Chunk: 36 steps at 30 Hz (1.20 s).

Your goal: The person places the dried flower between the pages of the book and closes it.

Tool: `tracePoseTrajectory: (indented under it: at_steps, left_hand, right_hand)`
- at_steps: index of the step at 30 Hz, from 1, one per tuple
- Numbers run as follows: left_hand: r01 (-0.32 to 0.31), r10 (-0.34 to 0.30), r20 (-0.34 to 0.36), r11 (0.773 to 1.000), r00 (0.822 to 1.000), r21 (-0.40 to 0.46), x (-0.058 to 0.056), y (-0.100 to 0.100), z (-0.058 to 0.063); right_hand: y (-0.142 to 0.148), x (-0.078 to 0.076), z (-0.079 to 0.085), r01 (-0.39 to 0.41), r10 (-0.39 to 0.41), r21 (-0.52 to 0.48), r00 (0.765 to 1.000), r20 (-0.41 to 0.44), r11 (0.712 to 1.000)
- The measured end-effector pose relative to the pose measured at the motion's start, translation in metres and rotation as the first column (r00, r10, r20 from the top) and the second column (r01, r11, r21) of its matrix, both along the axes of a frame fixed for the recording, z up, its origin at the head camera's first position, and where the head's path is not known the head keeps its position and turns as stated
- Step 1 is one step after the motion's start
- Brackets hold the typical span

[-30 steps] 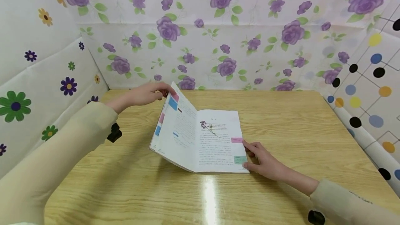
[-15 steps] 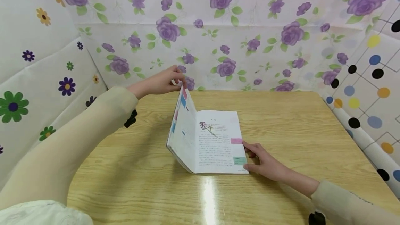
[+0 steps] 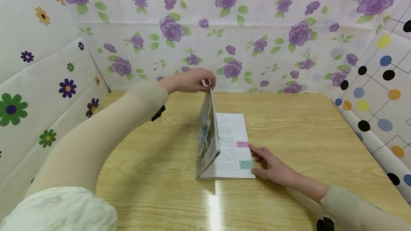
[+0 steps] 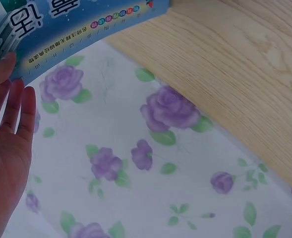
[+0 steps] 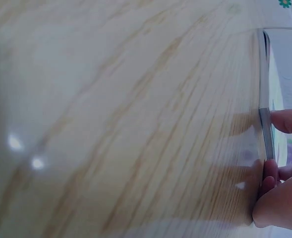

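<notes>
A book (image 3: 232,167) lies partly open on the table, its right half flat with printed text and pink and green tabs. Its left half, with the cover (image 3: 207,134) outward, stands steeply raised and leans over the right page. My left hand (image 3: 196,80) pinches the raised half by its far top corner. In the left wrist view, the blue lettered cover (image 4: 81,37) meets the thumb and fingers of that hand (image 4: 9,144). My right hand (image 3: 271,165) holds the flat half at its right edge. Close up, its fingers (image 5: 287,121) sit along the book's edge (image 5: 266,99).
The wooden table (image 3: 289,124) is glossy and reflects light near the front. A floral cloth (image 3: 257,31) hangs behind it, with a flower-print sheet (image 3: 41,77) on the left and a dotted sheet (image 3: 385,109) on the right.
My left hand has carried the book's left half up and rightward, so its inner page is now hidden and the cover shows. My right hand has stayed at the right edge.
</notes>
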<state>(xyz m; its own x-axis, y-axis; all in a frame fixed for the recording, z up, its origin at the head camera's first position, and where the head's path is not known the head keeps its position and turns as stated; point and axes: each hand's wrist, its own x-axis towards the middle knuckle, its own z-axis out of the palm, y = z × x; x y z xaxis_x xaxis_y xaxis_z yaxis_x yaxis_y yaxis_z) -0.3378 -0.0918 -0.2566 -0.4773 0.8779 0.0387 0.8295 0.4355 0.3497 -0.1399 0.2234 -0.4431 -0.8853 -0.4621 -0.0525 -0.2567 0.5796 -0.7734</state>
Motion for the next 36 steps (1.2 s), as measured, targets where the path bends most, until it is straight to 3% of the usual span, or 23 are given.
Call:
tracePoseTrajectory:
  at_steps: [7, 12, 17, 25, 31, 36]
  left_hand:
    - [0.068, -0.069, -0.015, 0.996, 0.998, -0.053, -0.003, 0.041, -0.012]
    - [0.146, -0.15, -0.054, 0.987, 0.987, -0.071, -0.009, 0.074, -0.034]
    - [0.142, -0.153, -0.065, 0.98, 0.986, -0.142, -0.009, 0.097, -0.056]
    - [0.116, -0.135, -0.073, 0.968, 0.988, -0.221, -0.011, 0.112, -0.078]
    - [0.119, -0.138, -0.094, 0.976, 0.986, -0.183, -0.014, 0.115, -0.09]
    - [0.13, -0.147, -0.105, 0.98, 0.984, -0.149, -0.014, 0.116, -0.102]
  right_hand:
    - [0.001, 0.001, 0.006, -0.015, 0.015, -0.038, 1.0, 0.014, 0.999]
    - [0.001, 0.002, 0.007, 0.004, -0.003, -0.05, 1.0, 0.006, 0.999]
    - [0.001, 0.001, 0.005, 0.015, -0.015, -0.031, 1.0, 0.01, 0.999]
    - [-0.001, 0.001, 0.004, -0.016, 0.015, -0.039, 0.999, -0.034, 0.999]
    - [-0.001, 0.002, 0.007, 0.009, -0.008, -0.038, 1.0, 0.029, 0.999]
    - [-0.001, 0.003, 0.006, 0.003, -0.002, -0.044, 1.0, 0.015, 0.999]
